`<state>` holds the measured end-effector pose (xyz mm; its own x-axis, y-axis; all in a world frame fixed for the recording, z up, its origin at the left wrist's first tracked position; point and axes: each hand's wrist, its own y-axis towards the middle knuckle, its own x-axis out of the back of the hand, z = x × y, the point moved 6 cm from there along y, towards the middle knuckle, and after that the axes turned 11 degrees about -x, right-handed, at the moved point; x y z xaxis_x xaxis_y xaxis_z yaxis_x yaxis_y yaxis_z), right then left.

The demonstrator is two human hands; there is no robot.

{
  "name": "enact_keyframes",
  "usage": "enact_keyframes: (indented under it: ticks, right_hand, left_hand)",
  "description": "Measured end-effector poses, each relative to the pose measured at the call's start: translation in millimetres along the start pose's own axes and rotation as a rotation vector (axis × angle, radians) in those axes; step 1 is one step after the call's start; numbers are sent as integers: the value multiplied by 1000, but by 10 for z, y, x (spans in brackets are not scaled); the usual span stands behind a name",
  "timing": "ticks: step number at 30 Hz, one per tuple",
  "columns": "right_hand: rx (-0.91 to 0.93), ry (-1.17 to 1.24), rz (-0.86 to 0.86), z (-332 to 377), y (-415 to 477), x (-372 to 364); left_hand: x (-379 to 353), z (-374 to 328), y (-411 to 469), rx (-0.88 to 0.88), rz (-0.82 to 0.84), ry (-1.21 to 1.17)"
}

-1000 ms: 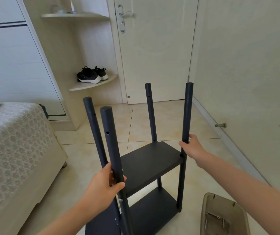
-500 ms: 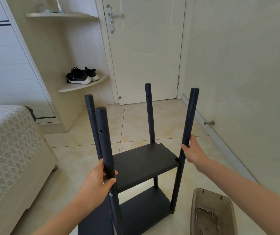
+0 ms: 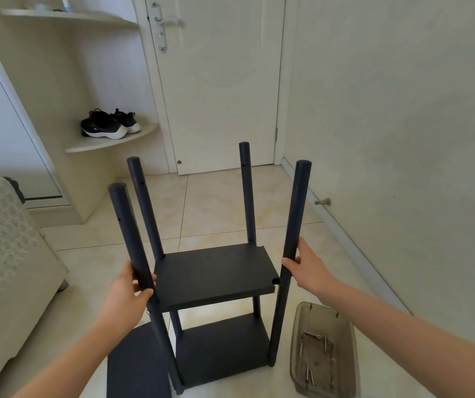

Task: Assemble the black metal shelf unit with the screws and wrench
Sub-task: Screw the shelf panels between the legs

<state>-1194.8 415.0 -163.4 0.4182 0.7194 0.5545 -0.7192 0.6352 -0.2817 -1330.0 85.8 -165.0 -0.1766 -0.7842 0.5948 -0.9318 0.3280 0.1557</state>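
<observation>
The loose black panel [image 3: 138,366] on the tiled floor [image 3: 216,208] ran out of view below. The black metal shelf unit [image 3: 216,277] stood there, four posts pointing up. My left hand [image 3: 128,294] clenched the near-left post; my right hand [image 3: 306,268] gripped the near-right one, beside the grey plastic tray [image 3: 345,334] holding small, hard-to-identify metal fasteners.

I see black metal shelf unit [image 3: 216,278] standing on tiled floor [image 3: 216,208], centre. Clear plastic tray [image 3: 324,350] on floor just right of it, metal screws [image 3: 309,374] inside. Loose black shelf panel [image 3: 137,366] flat on floor at its left foot. Bed with patterned cover [image 3: 6,254] far left. Closed white door [image 3: 221,81] behind; black sneakers [image 3: 108,124] on curved corner shelf [image 3: 109,140] left of door.
</observation>
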Motion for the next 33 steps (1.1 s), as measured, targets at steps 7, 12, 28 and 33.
enact_keyframes:
  ticks: [7, 12, 28, 33]
  right_hand:
    - [40, -53, 20, -55, -139, -180]
    - [55, -87, 45, -114, -184, -275]
    - [97, -96, 82, -249, -293, -227]
    - [131, -86, 90, -285, -253, -246]
  left_hand:
    - [139, 124, -84, 36, -79, 67]
    - [195, 223, -168, 47, -110, 102]
    - [-43, 254, -460, 252, 149, 455]
    - [-404, 185, -524, 258, 217, 397]
